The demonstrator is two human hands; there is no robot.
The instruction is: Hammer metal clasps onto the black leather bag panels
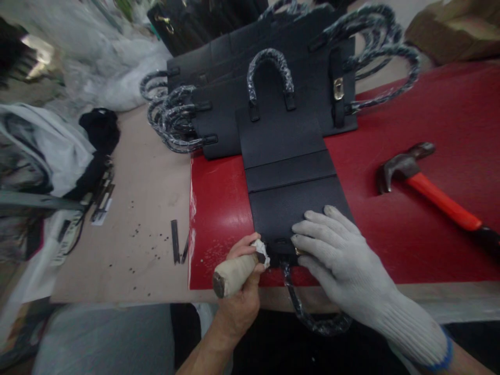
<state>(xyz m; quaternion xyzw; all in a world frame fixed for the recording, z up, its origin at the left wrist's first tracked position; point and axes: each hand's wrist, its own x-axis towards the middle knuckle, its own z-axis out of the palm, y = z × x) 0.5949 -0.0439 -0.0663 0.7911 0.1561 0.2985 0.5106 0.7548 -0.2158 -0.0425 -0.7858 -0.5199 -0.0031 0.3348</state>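
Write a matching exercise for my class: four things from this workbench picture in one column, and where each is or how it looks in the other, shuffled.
Column 1
1. Claw hammer with an orange handle
2. Left hand
3. Narrow dark strips
4. Right hand

Column 2
A. On the beige tabletop, left of the red mat
B. In a white knitted glove, over the black leather-like panel
C. Lying on the red mat, to the right of the panel
D. Bare, holding a tool with a pale, rounded handle

Pairs: 1-C, 2-D, 3-A, 4-B
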